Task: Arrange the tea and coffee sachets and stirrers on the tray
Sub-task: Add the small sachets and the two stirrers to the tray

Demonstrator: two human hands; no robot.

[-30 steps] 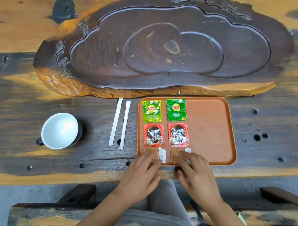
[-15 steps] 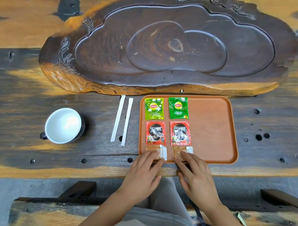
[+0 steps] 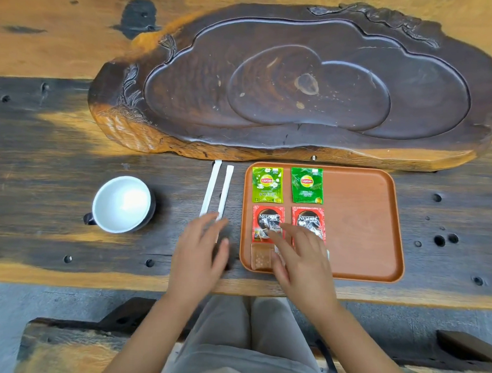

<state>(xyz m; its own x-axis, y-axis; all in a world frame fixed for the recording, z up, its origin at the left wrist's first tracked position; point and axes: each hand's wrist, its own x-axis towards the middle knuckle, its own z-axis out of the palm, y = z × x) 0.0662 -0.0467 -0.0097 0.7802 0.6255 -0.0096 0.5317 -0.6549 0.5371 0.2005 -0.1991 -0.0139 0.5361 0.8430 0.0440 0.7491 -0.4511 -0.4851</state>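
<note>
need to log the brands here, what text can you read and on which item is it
"Lipton" on the light green tea sachet, back left of the tray.
"Lipton" on the dark green tea sachet beside it.
"NESCAFE" on the left red coffee sachet.
"NESCAFE" on the right red coffee sachet.
The small print on all four is too blurred to read. The stirrers show no text.

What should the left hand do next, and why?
Probably close on the two stirrers and carry them to the tray. The sachets already lie in rows there, the stirrers lie on the table, and the left hand is open over their near ends.
</note>
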